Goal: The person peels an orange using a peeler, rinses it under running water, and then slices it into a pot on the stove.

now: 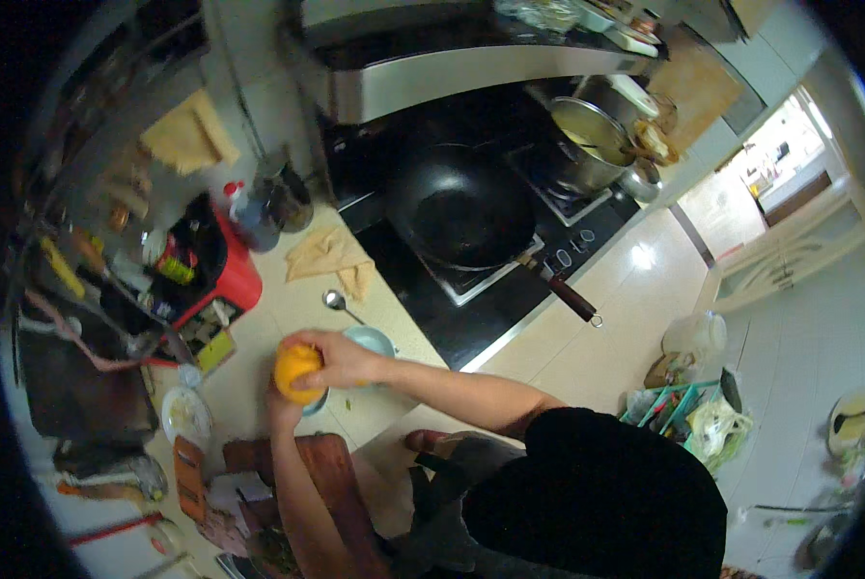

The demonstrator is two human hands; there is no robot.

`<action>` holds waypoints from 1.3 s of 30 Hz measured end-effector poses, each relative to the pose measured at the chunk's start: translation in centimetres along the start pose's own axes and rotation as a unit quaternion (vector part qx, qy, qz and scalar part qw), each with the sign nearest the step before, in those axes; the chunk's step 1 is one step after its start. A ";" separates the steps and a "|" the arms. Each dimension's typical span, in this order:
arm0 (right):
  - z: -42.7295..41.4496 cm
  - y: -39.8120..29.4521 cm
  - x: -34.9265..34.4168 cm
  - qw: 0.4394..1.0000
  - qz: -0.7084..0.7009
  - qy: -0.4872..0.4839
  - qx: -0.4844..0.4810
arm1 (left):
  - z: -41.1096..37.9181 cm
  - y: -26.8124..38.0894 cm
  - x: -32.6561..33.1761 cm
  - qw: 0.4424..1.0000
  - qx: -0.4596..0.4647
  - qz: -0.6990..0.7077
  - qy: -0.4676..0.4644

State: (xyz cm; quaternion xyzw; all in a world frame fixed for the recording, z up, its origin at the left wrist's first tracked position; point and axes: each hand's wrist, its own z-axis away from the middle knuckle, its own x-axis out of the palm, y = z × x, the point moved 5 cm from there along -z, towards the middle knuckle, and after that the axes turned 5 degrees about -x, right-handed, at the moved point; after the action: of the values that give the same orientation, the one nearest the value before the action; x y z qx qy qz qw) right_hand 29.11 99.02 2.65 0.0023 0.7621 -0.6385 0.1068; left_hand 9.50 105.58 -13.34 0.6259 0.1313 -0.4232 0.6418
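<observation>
Both hands are on a rounded orange-yellow object (296, 374) held above the counter; blur hides whether it is a bowl or a fruit. My right hand (338, 360) grips its upper and right side with fingers over the top. From below and the left, my left hand (282, 409) holds it, partly hidden behind it. A pale blue bowl (372, 339) stands under my right wrist. Below the object shows the rim of another bluish bowl (315, 405). Beyond the hands lies a metal spoon (335, 299).
A black wok (461, 210) sits on the gas hob, its handle (571, 299) reaching past the front edge. Behind it stands a steel pot (592, 134). A yellow cloth (329, 258), red rack (238, 264), plate (186, 416) and wooden cutting board (335, 478) share the counter.
</observation>
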 end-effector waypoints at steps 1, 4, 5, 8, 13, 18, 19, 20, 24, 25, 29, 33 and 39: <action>0.3 -0.2 0.6 1.000 -0.026 0.000 -0.008 | -0.5 -1.8 0.3 0.998 0.060 -0.027 -0.009; 1.8 -0.5 1.4 0.998 -0.054 0.017 -0.003 | -0.6 -0.3 -0.1 0.995 0.079 0.026 -0.053; 2.1 -1.0 1.3 0.999 -0.044 0.024 0.000 | 0.2 1.0 -1.2 0.995 0.052 0.061 -0.064; 2.3 -2.1 2.2 0.999 -0.002 0.051 -0.007 | 2.8 4.3 -4.0 0.981 -0.031 0.191 -0.022; 3.2 -4.7 4.2 0.991 0.107 0.061 -0.057 | 11.0 9.9 -3.5 0.703 -0.054 0.707 -0.056; 5.4 -6.0 8.9 0.984 0.068 -0.006 -0.164 | 18.5 11.1 -5.3 0.670 0.079 0.737 0.042; 5.8 -5.8 10.8 0.983 0.029 -0.020 -0.178 | 18.8 8.5 -4.5 0.569 0.051 0.820 -0.021; 7.0 -7.4 11.7 0.984 0.025 -0.013 -0.179 | 20.9 4.0 -4.4 0.457 0.039 0.887 -0.047; 12.6 -10.1 14.4 0.999 -0.041 -0.024 0.015 | 32.5 8.6 -5.1 0.560 0.168 0.811 0.027; 14.0 -10.1 16.2 0.996 -0.045 -0.063 -0.031 | 36.1 7.9 -4.4 0.569 0.139 0.807 0.066; 22.5 -11.0 26.7 0.979 -0.087 -0.139 -0.124 | 53.1 6.6 -1.5 0.597 0.088 0.764 0.227; 36.0 -10.7 39.4 0.913 -0.124 -0.387 -0.034 | 70.8 4.7 6.5 0.517 0.063 0.752 0.404; 53.8 -10.0 51.8 0.774 -0.061 -0.618 -0.124 | 88.8 6.4 15.6 0.369 -0.004 0.712 0.598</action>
State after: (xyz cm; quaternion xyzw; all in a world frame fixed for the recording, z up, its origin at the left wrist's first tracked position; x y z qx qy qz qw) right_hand -14.35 37.94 -4.91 -0.4522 0.6035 -0.4079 0.5148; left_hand -8.52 17.58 -3.62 0.5743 -0.0118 0.6755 0.4623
